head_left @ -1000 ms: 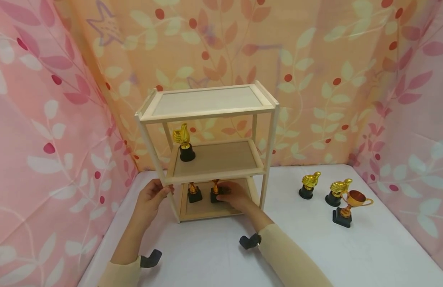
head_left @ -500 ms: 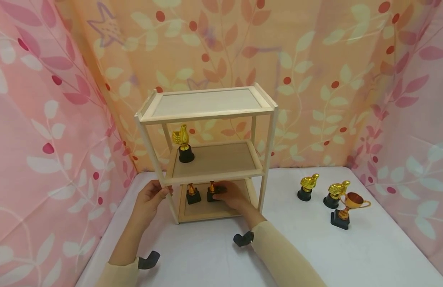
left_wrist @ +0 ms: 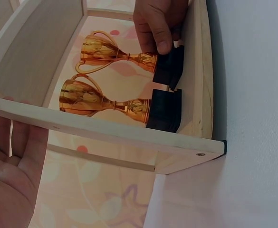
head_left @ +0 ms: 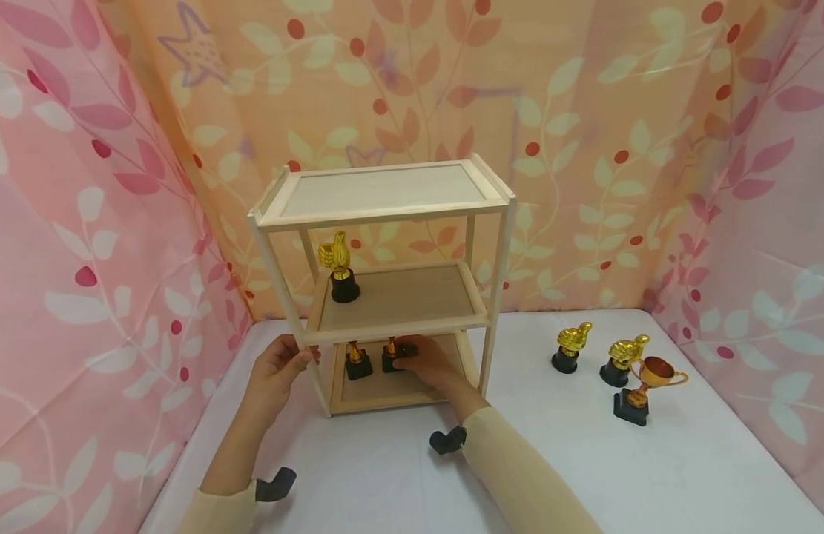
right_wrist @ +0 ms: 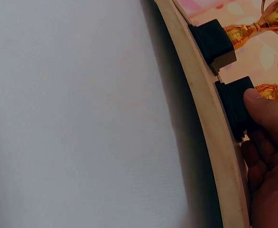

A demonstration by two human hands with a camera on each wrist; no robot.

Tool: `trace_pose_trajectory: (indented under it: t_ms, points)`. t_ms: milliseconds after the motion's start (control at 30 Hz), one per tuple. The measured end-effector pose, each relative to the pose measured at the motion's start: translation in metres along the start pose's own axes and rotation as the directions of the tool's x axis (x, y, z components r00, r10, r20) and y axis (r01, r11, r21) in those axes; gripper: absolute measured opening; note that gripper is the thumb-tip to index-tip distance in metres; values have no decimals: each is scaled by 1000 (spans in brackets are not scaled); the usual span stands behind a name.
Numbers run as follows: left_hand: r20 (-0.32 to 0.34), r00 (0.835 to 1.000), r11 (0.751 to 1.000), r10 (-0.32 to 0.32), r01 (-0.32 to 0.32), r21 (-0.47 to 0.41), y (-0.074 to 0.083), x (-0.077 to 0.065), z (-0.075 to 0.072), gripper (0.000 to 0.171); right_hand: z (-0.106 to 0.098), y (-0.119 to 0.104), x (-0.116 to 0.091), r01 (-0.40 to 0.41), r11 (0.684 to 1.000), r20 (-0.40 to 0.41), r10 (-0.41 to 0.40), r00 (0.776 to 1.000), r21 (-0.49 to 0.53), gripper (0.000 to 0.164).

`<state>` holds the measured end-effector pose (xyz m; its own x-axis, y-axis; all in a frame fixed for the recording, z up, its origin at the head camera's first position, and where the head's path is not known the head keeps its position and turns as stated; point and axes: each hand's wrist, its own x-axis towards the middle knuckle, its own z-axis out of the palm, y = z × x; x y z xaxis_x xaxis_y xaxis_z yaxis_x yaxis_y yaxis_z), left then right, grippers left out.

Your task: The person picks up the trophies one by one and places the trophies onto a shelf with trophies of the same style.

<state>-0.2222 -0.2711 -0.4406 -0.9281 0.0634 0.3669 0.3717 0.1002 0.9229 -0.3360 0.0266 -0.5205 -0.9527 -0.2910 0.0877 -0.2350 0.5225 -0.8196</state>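
Left hand (head_left: 274,373): grips rack's (head_left: 398,331) near left post (left_wrist: 105,129) | Right hand (head_left: 428,362): pinches cup (left_wrist: 131,57) by base (right_wrist: 234,107) | Cup: bottom shelf (head_left: 391,405), right of twin (left_wrist: 111,104) | Step: apparently positioning | Next: likely calls for upright release

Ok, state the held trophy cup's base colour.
The trophy cup's base is black, clearest in the right wrist view.

An orange leaf-printed backdrop (head_left: 578,96) hangs behind the far edge of the white table (head_left: 365,475); pink cloths (head_left: 64,245) line its side edges.
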Motion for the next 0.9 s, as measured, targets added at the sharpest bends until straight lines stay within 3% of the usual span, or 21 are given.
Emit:
trace_pose_trajectory:
  t_ms: [500,900]
  points:
    - [5,1000,999,-15,15,46,0,0,-1,29,3,-3,-1,-18,1000,1,18,1000,-7,50]
    - [6,1000,1000,3,-3,10,-1,1,0,27,-1,-7,-5,8,1000,6,-8,1000,-7,54]
